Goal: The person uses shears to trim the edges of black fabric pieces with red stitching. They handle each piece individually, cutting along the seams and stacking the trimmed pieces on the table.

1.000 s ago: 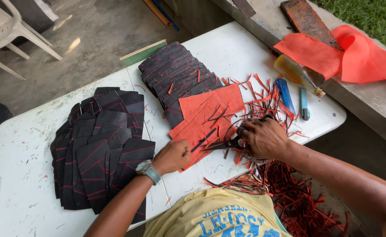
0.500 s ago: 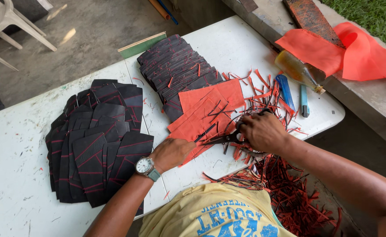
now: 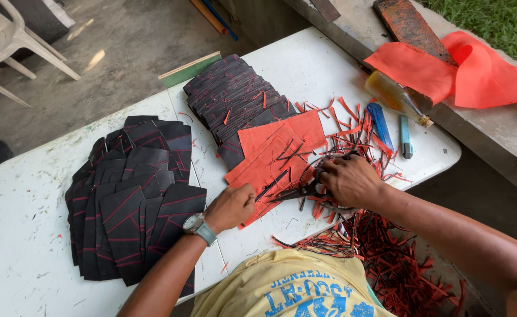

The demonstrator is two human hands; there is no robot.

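White table [image 3: 29,194], right hand [image 3: 349,182] gripping scissors [image 3: 296,191], left hand [image 3: 230,206] pinching orange sheets [image 3: 270,158]

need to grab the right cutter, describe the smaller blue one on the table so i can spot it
On the white table, look toward the far right edge, just past the heap of red scraps and below the bottle. Two blue cutters lie side by side there. The small cutter is the right one, nearest the edge: shorter, thinner and paler than the big cutter.

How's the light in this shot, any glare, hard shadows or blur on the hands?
Head view: soft daylight, a sun patch on the floor; no glare on the white table; left hand, right hand and scissors sharp, shadows faint.
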